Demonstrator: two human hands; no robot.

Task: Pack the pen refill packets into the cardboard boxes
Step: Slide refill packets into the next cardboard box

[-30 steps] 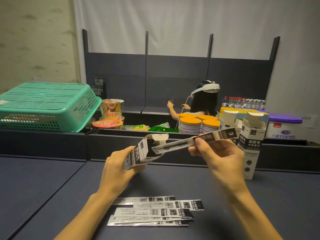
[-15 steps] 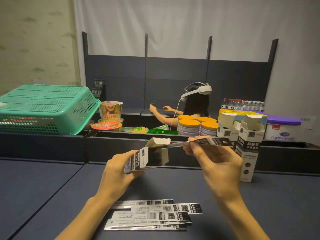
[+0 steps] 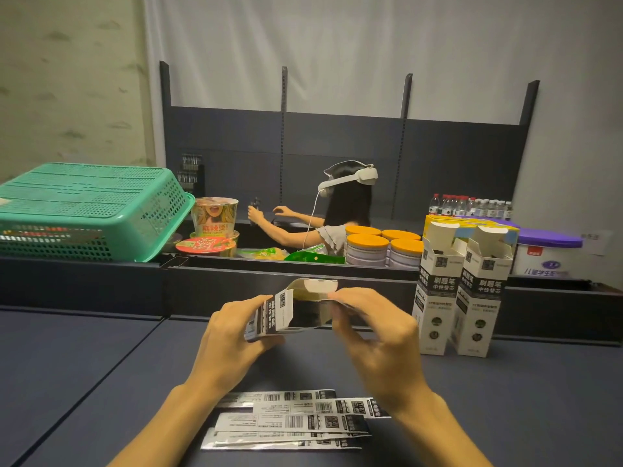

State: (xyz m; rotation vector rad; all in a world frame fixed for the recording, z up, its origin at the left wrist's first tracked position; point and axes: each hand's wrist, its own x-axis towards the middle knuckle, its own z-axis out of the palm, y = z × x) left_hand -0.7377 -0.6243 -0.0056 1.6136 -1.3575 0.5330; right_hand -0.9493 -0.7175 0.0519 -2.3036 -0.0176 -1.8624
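Box (image 3: 286,315) held lying sideways above the table (image 3: 101,382), open flap up. I see the left hand (image 3: 229,342) gripping its closed end; the right hand (image 3: 374,332) pinches at the open mouth. Refill packets (image 3: 290,419) lie fanned below my wrists. Two upright boxes (image 3: 462,298) stand at right.

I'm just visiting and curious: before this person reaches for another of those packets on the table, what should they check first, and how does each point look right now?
1. Box held firmly: ok. The left hand grips the cardboard box round its lower part.
2. Box mouth open: ok. Its top flap stands up.
3. Last packet fully inside: cannot tell. The right hand covers the opening.
4. Right hand free to reach: not ok. Its fingertips are at the box's edge.
5. More packets to pack: ok. Loose refill packets lie on the table.
6. Spare boxes ready: ok. Two open boxes stand upright at the right.
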